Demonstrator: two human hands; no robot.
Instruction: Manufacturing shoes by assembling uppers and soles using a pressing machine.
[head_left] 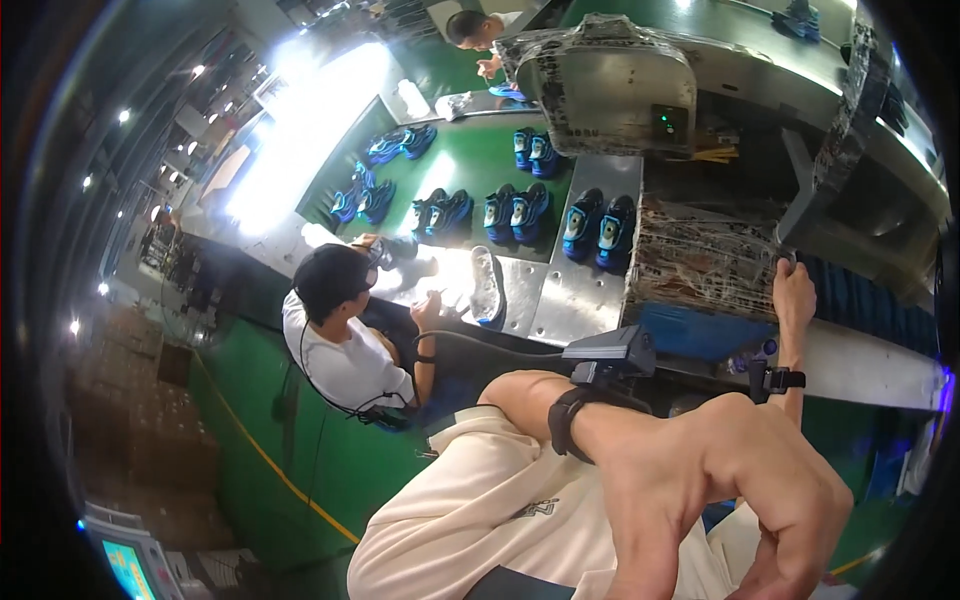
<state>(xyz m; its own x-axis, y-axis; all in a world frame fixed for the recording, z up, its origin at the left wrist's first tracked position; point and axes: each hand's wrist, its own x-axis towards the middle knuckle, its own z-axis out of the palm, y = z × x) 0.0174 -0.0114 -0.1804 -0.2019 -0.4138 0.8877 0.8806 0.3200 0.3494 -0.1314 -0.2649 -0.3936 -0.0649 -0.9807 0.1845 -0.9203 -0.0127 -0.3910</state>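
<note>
My left hand (pixel 740 465) is raised large and close in the foreground, a black strap with a small grey device (pixel 610 355) on its wrist. Its fingers are curled down, with the tips cut off by the lower edge, so what they hold is hidden. Farther off to the right, my right hand (pixel 794 290) is closed round the lower end of a grey metal bar (pixel 800 210), beside a machine wrapped in clear film (pixel 705 245). A black band (pixel 778 380) circles that wrist. Beneath my arms show cream-coloured clothes (pixel 470 510).
Pairs of black-and-blue shoes (pixel 515 212) stand on a green-topped bench (pixel 480 150). Seated at its near side, a person in white (pixel 340 350) works beside a pale shoe sole (pixel 487 285). Another person (pixel 475 30) is at the far end. A screen (pixel 125 570) glows lower left.
</note>
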